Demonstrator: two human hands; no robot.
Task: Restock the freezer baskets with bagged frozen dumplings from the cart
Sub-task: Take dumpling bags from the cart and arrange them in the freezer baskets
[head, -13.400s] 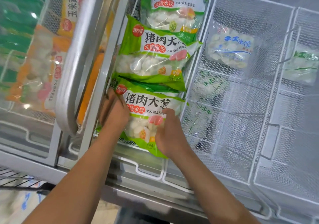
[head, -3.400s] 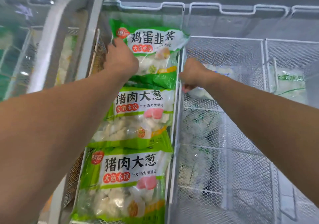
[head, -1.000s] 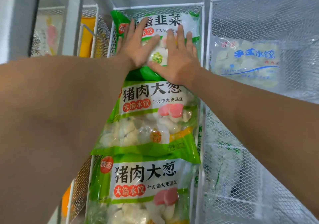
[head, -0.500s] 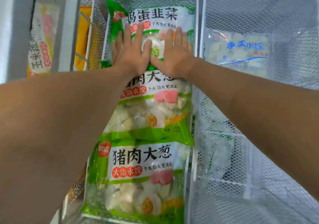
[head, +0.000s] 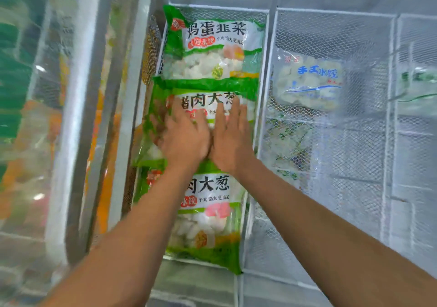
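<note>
Three green bags of frozen dumplings lie in a row in a white wire basket (head: 266, 46). The far bag (head: 212, 44) lies against the back wall. The middle bag (head: 205, 101) overlaps its lower edge. The near bag (head: 208, 214) reaches past the basket's front rim. My left hand (head: 182, 136) and my right hand (head: 230, 136) lie flat side by side on the middle bag, fingers spread and pointing away from me. Neither hand grips anything. The lower half of the middle bag is hidden under my hands.
To the right is a wire basket (head: 390, 70) holding a clear bag with blue print (head: 309, 82) and more bags lower down. Another basket (head: 418, 82) stands at the far right. A sliding glass lid frame (head: 78, 117) covers orange and green packs on the left.
Both hands have slid back toward me, from the far bag onto the middle bag. The far bag is now fully uncovered.
</note>
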